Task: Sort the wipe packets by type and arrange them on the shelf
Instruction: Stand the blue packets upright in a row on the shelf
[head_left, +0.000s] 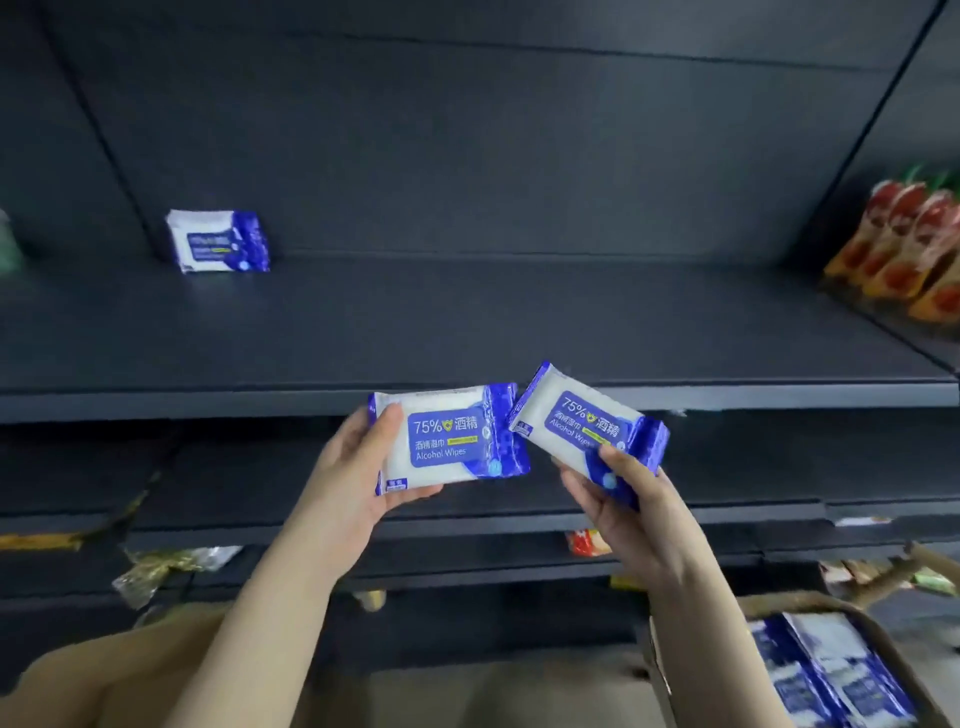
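1. Nearest the camera, below the shelf and toward its right end, an open cardboard box holds more blue-and-white wipe packets, packed side by side and blurred.
2. In front of the shelf's front edge and just below it, the left hand has its grip clamped on the left packet. The thumb lies on the printed face at the packet's left end, and the fingers curl under its lower edge.
3. The left packet's long axis runs level, parallel to the shelf edge. Its face is toward the camera and "75% Alcohol Wipes" reads upright.
4. Beside it, also before the shelf edge, the right hand has its grip clamped on the lower end of the right packet, with the thumb on top.
5. The right packet is tilted, its long axis slanting from upper left, level with the shelf edge, down to the right. Its upper corner nearly meets the left packet, and I cannot tell whether they touch.
6. At the back left of the shelf, a third packet stands on its long edge near the rear panel, with its face forward and its long axis along the shelf.
7. On the neighbouring shelf to the right stand red-and-orange snack bags.
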